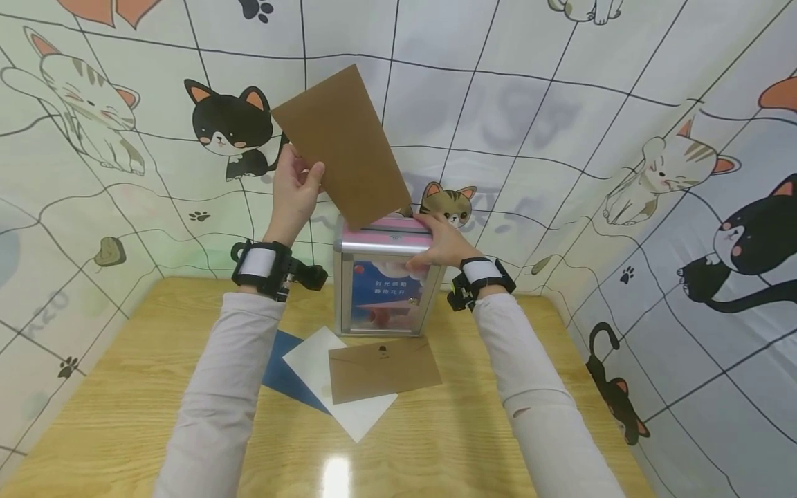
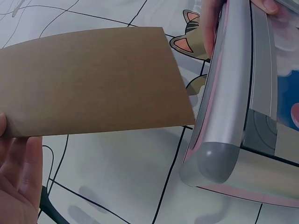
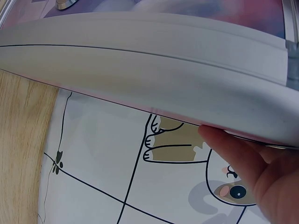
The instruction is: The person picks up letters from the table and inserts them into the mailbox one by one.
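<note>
My left hand point(image 1: 295, 197) pinches a brown kraft envelope point(image 1: 345, 149) by its left edge, thumb on the near face. It is held tilted, its lower end at the pink top of a small mailbox point(image 1: 387, 243). In the left wrist view the envelope's point(image 2: 98, 81) far corner comes up to the lid's edge; whether it enters a slot cannot be told. My right hand point(image 1: 450, 243) grips the mailbox's upper right corner, thumb in front and fingers over the top. The right wrist view shows the mailbox's silver side point(image 3: 140, 58) with that hand beside it.
On the wooden table point(image 1: 498, 429) in front of the mailbox lie another brown envelope point(image 1: 386, 373), a white envelope point(image 1: 358, 422) under it and a blue envelope point(image 1: 283, 370), partly overlapping. A cat-printed cloth point(image 1: 529, 124) stands behind and around the table.
</note>
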### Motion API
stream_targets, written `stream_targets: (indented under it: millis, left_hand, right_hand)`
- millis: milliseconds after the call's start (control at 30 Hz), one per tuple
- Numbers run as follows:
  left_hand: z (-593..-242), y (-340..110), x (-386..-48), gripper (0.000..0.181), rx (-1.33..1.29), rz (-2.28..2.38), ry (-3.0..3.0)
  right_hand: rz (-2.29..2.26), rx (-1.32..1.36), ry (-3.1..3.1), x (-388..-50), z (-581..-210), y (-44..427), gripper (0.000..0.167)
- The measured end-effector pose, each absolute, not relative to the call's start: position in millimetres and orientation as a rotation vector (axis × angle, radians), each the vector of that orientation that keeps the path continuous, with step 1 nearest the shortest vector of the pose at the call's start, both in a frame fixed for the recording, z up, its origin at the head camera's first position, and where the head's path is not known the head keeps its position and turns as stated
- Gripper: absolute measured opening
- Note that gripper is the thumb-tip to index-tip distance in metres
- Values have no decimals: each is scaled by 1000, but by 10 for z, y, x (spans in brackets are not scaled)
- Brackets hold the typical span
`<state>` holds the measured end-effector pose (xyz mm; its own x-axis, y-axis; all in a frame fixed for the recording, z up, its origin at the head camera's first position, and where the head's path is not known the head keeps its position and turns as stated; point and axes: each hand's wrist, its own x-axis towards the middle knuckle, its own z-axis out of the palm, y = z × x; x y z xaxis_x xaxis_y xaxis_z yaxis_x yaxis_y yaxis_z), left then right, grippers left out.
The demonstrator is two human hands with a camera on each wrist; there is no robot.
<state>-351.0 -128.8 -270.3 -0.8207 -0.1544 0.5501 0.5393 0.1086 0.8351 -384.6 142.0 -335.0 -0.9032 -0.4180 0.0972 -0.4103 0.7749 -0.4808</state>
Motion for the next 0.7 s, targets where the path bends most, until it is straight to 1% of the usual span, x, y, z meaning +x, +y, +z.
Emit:
stream_targets:
  millis: [233, 700]
  left_hand:
    - [-2754, -1232, -3544, 29, -386, -1749, -1907]
    - [-2826, -1217, -3572, 26, -376, -1714, -1996]
  right_hand:
    - [-790, -676, 2953, -3836, -3349, 1417, 104]
    - [-794, -688, 2959, -3840, -3355, 1421, 102]
